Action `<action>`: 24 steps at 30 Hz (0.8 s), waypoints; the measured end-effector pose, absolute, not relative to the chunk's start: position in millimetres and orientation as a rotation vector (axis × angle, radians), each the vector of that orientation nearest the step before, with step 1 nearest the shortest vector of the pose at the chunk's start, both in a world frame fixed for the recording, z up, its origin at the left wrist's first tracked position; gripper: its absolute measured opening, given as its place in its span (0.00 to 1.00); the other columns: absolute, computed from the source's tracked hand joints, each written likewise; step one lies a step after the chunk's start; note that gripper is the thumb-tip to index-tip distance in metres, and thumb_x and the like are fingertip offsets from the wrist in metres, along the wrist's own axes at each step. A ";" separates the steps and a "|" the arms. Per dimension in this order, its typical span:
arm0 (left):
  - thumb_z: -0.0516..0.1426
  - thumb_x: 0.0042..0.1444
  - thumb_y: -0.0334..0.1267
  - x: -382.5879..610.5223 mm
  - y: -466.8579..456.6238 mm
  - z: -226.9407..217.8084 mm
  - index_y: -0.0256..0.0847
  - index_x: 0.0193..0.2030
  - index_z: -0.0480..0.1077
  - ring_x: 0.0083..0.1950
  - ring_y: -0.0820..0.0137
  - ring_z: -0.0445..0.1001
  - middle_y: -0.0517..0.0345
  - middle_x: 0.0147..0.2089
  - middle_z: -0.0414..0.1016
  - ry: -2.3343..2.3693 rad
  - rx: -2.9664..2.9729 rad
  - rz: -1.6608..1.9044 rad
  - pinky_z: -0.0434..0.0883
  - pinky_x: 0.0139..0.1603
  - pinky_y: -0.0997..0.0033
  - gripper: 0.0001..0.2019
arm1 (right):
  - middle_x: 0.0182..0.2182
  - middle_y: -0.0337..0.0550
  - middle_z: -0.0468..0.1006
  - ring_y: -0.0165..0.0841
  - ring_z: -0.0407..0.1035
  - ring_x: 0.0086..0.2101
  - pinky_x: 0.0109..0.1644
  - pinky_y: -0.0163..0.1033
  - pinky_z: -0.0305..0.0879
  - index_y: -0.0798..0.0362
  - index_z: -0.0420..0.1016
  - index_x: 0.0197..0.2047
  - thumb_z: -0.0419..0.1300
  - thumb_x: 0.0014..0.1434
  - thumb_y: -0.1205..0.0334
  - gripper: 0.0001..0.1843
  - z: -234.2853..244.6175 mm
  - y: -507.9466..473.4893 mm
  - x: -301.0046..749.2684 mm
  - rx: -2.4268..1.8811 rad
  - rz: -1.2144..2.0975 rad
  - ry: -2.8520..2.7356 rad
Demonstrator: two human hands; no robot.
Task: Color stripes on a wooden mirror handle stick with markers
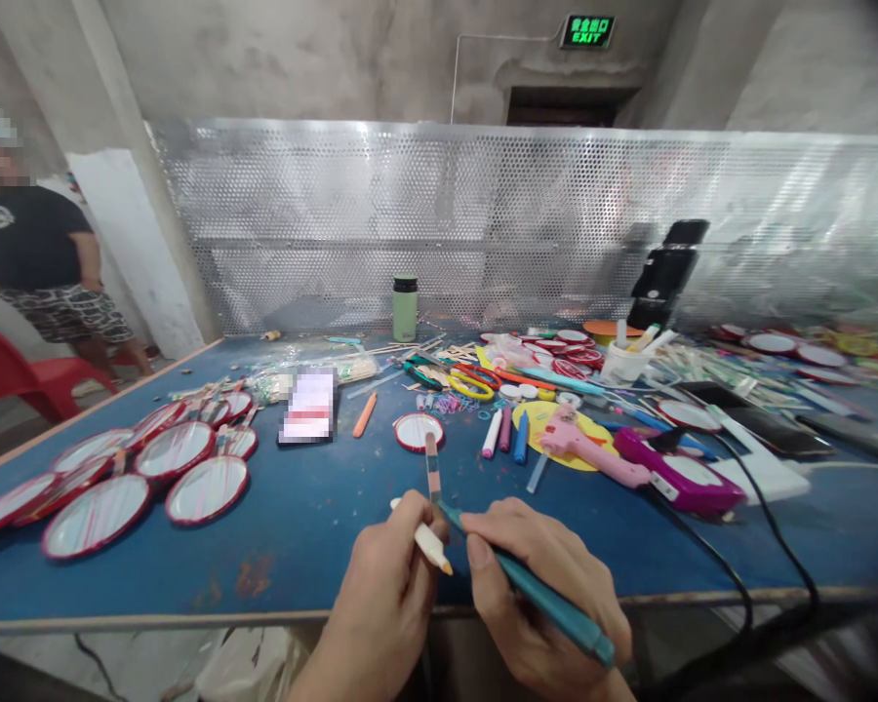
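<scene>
My left hand (384,595) is closed near the table's front edge. It grips an upright wooden craft stick (432,468) with coloured bands, and a white marker (428,541) with an orange tip lies across its fingers. My right hand (538,590) is closed on a teal marker (541,597), whose tip touches the lower part of the stick. Both hands hover just above the blue table (314,526).
Several red-rimmed round mirrors (190,448) lie at the left, one small mirror (419,431) ahead. A phone (308,405), loose markers (508,431), scissors (468,382), a pink glue gun (592,450), a purple tool (684,478) with black cables and a green bottle (405,307) clutter the table. A person (36,263) stands far left.
</scene>
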State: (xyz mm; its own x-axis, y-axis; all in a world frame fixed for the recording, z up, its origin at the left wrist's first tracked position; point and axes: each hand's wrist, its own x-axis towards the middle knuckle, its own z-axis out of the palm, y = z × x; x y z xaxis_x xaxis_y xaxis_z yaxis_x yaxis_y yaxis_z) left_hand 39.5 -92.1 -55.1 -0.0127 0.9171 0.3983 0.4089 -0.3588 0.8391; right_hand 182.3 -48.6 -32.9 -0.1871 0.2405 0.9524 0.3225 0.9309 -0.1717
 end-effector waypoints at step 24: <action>0.45 0.68 0.37 40.2 -92.6 -51.7 0.44 0.30 0.54 0.27 0.74 0.53 0.68 0.25 0.57 1.396 1.768 1.342 0.53 0.28 0.76 0.13 | 0.26 0.38 0.80 0.29 0.76 0.27 0.32 0.33 0.70 0.53 0.73 0.38 0.58 0.59 0.74 0.07 -33.5 -47.6 182.1 -0.437 -0.079 -1.752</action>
